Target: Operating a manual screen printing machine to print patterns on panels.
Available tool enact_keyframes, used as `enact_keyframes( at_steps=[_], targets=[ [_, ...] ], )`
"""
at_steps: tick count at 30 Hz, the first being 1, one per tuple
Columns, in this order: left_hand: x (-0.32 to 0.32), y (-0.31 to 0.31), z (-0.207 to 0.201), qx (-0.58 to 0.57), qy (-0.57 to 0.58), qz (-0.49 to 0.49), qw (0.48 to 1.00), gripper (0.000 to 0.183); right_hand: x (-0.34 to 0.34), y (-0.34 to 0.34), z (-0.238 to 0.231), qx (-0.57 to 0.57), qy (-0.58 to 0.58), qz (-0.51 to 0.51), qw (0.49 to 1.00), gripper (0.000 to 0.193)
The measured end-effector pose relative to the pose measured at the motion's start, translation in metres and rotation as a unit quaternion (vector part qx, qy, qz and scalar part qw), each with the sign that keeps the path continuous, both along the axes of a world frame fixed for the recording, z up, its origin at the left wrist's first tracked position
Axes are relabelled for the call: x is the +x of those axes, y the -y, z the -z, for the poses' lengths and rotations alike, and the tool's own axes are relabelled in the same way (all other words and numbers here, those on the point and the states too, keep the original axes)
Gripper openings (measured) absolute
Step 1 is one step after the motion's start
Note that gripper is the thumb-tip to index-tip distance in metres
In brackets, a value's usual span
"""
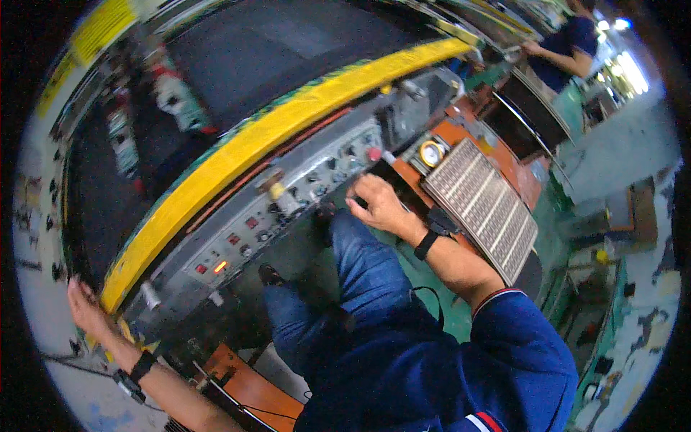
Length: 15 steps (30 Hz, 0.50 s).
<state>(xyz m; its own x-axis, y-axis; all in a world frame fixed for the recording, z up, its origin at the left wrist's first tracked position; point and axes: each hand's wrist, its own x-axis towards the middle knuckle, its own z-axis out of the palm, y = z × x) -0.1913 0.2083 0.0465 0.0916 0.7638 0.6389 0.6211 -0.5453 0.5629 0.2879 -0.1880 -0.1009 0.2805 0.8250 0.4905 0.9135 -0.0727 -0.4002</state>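
At the left end of a long yellow padded bar (288, 122), my left hand (86, 309) is raised beside the machine's edge, its fingers stretched out and somewhat blurred. A grey control panel (295, 183) with knobs, switches and a lit orange display (220, 266) runs below the bar. My right hand (381, 204) is over the near edge of the panel's right part, below a red push button (373, 154). Its fingers are curled inward; whatever they hold, if anything, is hidden. A dark flat surface (399, 183) lies just beyond that hand.
Black machine bed (288, 43) spreads beyond the bar, with two white-and-red clamp-like parts (176, 101) at left. A patterned board (482, 209) rests on the brown table (461, 129) at right, near a round yellow-rimmed dial (432, 153). Another person (572, 47) stands far right.
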Motion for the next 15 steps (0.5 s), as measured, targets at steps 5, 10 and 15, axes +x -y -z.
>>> enact_keyframes(
  at_steps=[5, 10, 15],
  targets=[
    [0.0, -0.002, -0.003, -0.157, 0.242, 0.032, 0.957, 0.031, 0.045, 0.121, 0.075, -0.104, -0.036, 0.22, 0.969, 0.019],
    [0.002, 0.0, -0.003, -0.122, 0.198, 0.036, 0.972, 0.028, 0.104, 0.194, 0.102, -0.215, 0.048, 0.33, 0.918, 0.04],
    [0.006, -0.002, -0.01, -0.146, 0.134, 0.001, 0.98, 0.028, 0.151, 0.178, 0.118, -0.221, 0.099, 0.246, 0.939, 0.046]
  ],
)
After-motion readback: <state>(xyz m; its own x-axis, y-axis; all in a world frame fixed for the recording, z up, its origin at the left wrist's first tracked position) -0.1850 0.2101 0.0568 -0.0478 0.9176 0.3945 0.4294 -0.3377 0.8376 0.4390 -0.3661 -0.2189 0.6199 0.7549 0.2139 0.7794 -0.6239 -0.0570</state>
